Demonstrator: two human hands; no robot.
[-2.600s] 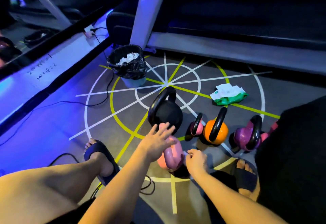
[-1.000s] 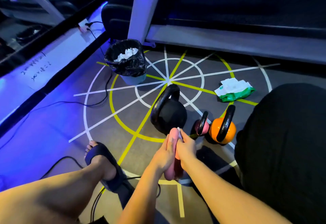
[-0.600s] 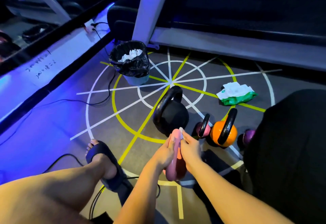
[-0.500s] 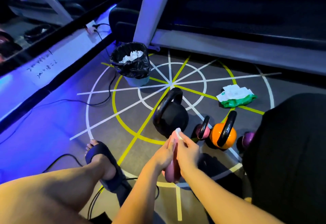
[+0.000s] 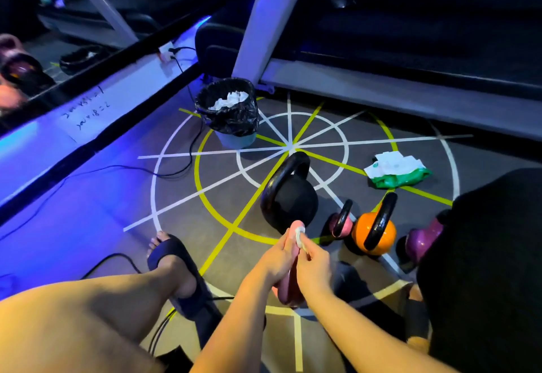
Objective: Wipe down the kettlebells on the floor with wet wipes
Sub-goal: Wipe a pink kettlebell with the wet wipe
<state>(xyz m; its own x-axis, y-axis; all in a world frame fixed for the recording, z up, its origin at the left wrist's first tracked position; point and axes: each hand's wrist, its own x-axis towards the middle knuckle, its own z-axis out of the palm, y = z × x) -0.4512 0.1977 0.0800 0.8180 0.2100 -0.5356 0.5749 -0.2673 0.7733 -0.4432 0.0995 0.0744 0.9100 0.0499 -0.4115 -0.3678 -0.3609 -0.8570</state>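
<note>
While the left hand (image 5: 280, 255) curls its fingers round the near side of a pink kettlebell (image 5: 289, 286), held low in the middle of the view at or just above the floor, the right hand (image 5: 315, 261) pinches a small white wet wipe (image 5: 300, 236) against the top of the bell's handle. The step in hand looks like wiping this handle. Next, the wipe likely needs drawing down the handle and round the body, with the left hand turning the bell. At twelve o'clock from the hands stands a large black kettlebell (image 5: 289, 199). From one to three o'clock sit a small pink kettlebell (image 5: 340, 223), an orange kettlebell (image 5: 374, 233) and a purple kettlebell (image 5: 422, 239), probably waiting their turn. A green pack of wipes (image 5: 397, 170) lies farther off at two o'clock, its label too small to read. A lined bin (image 5: 231, 114) holding white wipes stands at eleven o'clock. Handwriting (image 5: 85, 111) on a pale ledge at ten o'clock partly reads "18 = 2".
</note>
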